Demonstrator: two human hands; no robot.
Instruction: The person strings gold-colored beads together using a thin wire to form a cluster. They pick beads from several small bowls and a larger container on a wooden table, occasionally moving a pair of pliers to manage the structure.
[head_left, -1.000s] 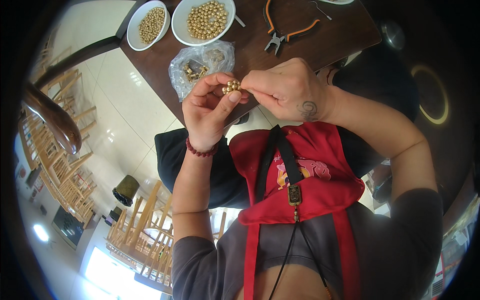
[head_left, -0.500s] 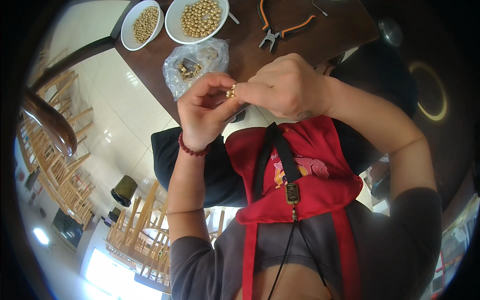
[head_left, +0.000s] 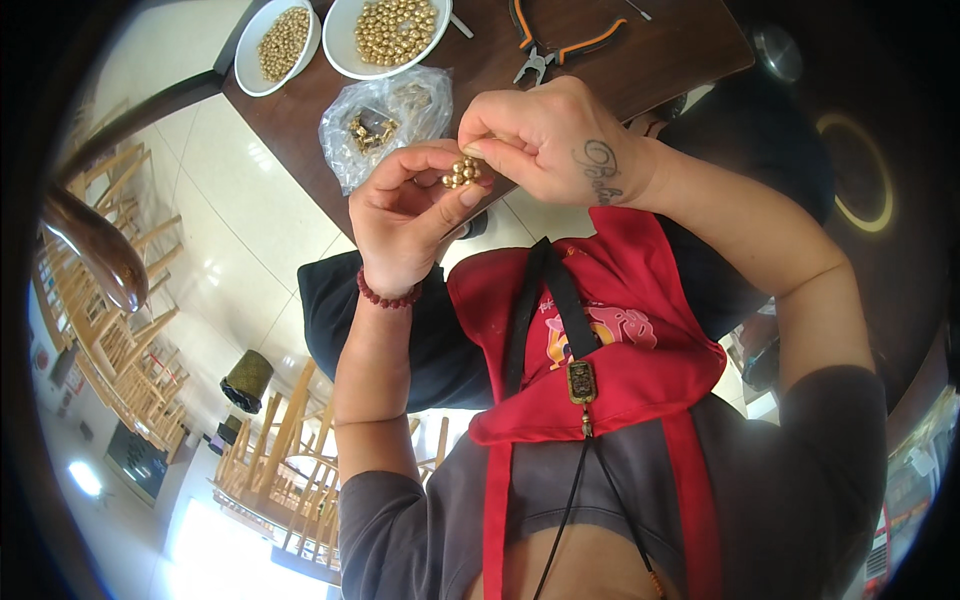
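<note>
A small cluster of gold beads (head_left: 461, 173) sits between the thumb and fingers of my left hand (head_left: 402, 205), just off the table's near edge. Beside it, my right hand (head_left: 545, 140) is closed, with thumb and forefinger pinched together at the top of the cluster. Whatever thread or wire lies in that pinch is too fine to see. Beyond my hands, a clear plastic bag (head_left: 345, 110) with gold metal pieces (head_left: 370, 132) lies on the table.
On the dark table (head_left: 660, 80) stand a white bowl of small gold beads (head_left: 243, 62) and a white bowl of larger ones (head_left: 337, 50). Orange-and-black pliers (head_left: 536, 62) lie at the far right. Wooden chairs (head_left: 280, 470) stand behind at lower left.
My right hand has turned and lifted slightly away from the left, so more of the bead cluster shows. The left hand still holds the cluster.
</note>
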